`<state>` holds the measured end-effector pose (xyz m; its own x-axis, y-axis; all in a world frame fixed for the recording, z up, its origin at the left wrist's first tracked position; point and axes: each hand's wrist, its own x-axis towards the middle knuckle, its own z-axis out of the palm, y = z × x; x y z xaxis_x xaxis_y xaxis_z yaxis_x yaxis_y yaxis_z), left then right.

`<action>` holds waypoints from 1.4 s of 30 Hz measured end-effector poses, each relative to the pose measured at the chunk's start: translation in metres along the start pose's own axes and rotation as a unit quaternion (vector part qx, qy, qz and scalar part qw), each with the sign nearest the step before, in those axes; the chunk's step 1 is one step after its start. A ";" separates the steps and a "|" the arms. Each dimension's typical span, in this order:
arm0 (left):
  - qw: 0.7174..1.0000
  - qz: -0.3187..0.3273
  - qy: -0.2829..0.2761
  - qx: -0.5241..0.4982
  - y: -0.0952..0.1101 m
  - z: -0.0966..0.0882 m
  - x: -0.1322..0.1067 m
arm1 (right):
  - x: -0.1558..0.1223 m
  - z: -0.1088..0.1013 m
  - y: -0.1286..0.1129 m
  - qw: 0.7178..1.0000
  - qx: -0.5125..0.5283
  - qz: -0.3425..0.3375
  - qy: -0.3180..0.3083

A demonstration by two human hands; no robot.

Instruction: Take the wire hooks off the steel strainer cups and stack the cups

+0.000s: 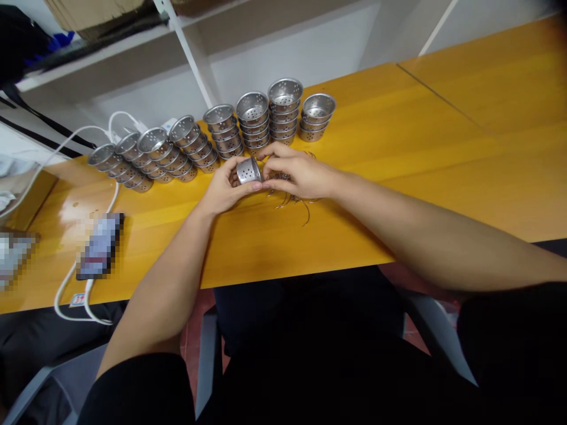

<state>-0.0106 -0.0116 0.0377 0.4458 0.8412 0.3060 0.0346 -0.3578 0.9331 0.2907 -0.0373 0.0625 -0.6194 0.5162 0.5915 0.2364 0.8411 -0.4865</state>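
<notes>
My left hand (225, 190) is closed around a small perforated metal cup (248, 170), holding it on its side above the yellow table (398, 153). Curled beside the cup, my right hand (297, 175) has its fingertips touching the cup's rim and pinching at thin wire pieces. A loose heap of bent wire handles (297, 206) lies on the table under and just in front of my right hand. Behind both hands run several stacks of the same metal cups (254, 124), some upright, some leaning over to the left.
A phone (100, 246) lies at the left, with a white cable (75, 271) looping past it and up to a white charger (168, 124). A white shelf frame (190, 59) stands behind the table. A second table (496, 71) adjoins at the right.
</notes>
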 end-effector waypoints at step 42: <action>0.999 0.018 -0.019 0.041 -0.010 -0.003 -0.002 | -0.005 -0.060 -0.013 0.974 -0.171 0.106 0.105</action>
<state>-0.0141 -0.0083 0.0281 0.4820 0.8115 0.3303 0.0895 -0.4206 0.9028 0.3355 -0.0415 0.1042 -0.3719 0.6753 0.6369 0.5994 0.6986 -0.3907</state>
